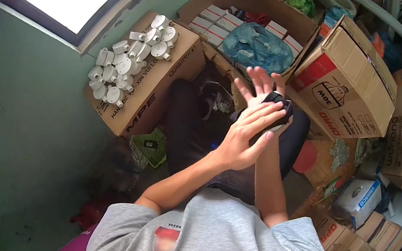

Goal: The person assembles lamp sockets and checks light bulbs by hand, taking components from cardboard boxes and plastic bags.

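Note:
My left hand (248,138) lies with straight fingers across a black cloth-like piece (286,107), its thumb held apart. Behind it, my right hand (260,86) is raised with fingers spread, and the black piece sits against its palm, pressed between the two hands. A pale edge shows beside the black piece near the right wrist. I cannot tell whether the black piece is loose or wrapped around the right hand. Both hands are above my dark-trousered legs (181,116), in front of the cardboard boxes.
White round junction boxes (124,65) are heaped on a closed carton (149,100) at left. An open carton (193,0) behind holds small white boxes and a blue plastic bag (257,49). A lamp carton (345,86) stands right, with more cartons (337,235) below. A green basket (151,146) lies left.

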The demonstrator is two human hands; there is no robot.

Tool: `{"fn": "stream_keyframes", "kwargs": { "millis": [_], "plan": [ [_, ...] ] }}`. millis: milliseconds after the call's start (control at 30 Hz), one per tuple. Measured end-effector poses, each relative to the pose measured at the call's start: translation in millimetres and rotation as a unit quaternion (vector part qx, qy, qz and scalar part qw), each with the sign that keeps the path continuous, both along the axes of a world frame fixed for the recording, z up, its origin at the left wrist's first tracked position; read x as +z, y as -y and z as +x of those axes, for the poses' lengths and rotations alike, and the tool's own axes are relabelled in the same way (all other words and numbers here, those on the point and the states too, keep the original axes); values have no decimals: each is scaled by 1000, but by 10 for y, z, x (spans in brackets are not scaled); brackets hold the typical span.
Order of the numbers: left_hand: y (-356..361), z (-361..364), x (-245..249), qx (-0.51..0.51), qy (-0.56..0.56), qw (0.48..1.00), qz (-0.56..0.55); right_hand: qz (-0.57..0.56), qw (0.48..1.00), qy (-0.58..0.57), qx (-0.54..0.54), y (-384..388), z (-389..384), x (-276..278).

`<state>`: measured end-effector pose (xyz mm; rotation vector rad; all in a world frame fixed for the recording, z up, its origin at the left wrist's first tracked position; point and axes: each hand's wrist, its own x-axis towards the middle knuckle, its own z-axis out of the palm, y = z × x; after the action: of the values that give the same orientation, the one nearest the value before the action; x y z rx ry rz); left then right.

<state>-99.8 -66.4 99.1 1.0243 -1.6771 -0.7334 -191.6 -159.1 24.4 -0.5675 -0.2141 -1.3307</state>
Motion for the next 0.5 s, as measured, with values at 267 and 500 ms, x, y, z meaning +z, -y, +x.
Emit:
{"fn": "stream_keyframes", "kwargs": {
  "millis": [267,500],
  "plan": [
    [167,-102,-238,48,-226,958,170,81,980,-102,-151,-46,44,-78],
    [14,-72,-254,173,-18,985,-5,133,960,-141,-200,-45,101,-28]
  ]
}}
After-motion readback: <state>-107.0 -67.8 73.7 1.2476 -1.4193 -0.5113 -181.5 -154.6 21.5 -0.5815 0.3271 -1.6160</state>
